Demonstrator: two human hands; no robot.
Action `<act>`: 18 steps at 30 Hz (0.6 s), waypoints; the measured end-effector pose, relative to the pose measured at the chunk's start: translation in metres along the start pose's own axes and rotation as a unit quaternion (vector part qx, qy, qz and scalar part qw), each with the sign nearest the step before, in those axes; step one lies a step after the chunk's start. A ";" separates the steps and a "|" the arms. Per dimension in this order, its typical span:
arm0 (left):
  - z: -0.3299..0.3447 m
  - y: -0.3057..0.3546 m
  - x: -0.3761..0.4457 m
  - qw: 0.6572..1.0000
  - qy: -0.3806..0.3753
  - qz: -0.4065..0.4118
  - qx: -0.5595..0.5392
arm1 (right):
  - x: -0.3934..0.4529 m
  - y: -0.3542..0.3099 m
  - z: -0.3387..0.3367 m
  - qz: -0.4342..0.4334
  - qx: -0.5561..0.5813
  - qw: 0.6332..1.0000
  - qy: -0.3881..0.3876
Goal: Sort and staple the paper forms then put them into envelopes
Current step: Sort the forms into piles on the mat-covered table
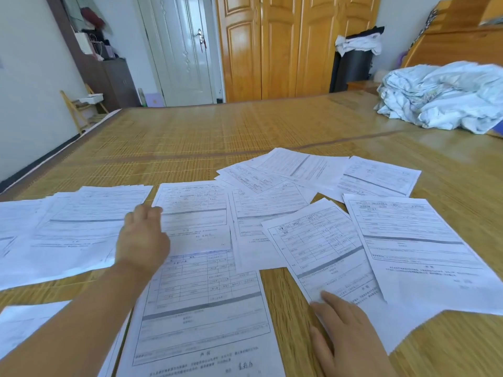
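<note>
White printed paper forms look thin, matt and smooth. They lie on a yellow woven bamboo mat, ribbed with a slight sheen. The orange-brown wooden wardrobe doors are glossy, varnished; the crumpled pale-blue cloth quilt looks soft.

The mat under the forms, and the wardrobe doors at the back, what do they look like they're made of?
Mat: seemingly woven bamboo or rattan, judging by its fine golden slats and slight sheen. Wardrobe doors: apparently varnished wood, orange-brown with raised panels and glossy reflections. Forms: plain white printed paper.
</note>
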State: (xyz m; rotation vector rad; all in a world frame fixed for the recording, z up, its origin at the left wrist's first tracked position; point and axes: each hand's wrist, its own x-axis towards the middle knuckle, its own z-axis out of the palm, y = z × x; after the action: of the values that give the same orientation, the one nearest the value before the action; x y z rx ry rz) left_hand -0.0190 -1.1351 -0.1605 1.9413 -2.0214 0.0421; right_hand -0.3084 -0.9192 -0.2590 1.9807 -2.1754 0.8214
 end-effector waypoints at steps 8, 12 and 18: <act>0.014 0.129 -0.153 0.824 -0.272 -0.110 -0.484 | -0.003 -0.027 -0.048 0.145 0.215 0.956 -0.139; -0.007 0.146 -0.181 0.627 -0.361 -0.276 -0.632 | -0.007 -0.023 -0.062 0.265 0.441 0.847 -0.135; -0.008 0.179 -0.197 0.715 -0.394 -0.203 -0.541 | -0.012 -0.013 -0.068 0.356 0.682 0.629 -0.110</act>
State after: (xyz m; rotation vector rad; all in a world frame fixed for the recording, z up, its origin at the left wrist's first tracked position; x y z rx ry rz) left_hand -0.1895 -0.9305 -0.1673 1.5196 -1.2322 -1.8792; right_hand -0.3135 -0.8783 -0.2016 1.1607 -2.7196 3.2572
